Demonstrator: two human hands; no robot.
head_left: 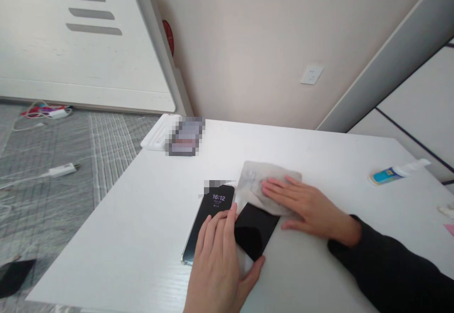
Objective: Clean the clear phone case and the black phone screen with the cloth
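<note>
A glossy black flat device point(258, 230), seemingly a phone, lies slanted on the white table. My left hand point(218, 256) holds it down, with the thumb at its lower right corner and the fingers along its left side. A grey-beige cloth point(250, 176) covers the device's upper end. Flat on the cloth rests my right hand point(308, 204), fingers stretched out. Just left of the device lies a phone point(211, 221) with its screen showing 16:12; my left fingers hide part of it.
A small spray bottle point(388, 176) with a blue label lies on its side at the right. Near the far left edge are a white plastic tray point(156, 135) and a pixelated object point(186, 135). A white cable plug point(63, 170) lies on the floor; a wall socket point(312, 74) is behind.
</note>
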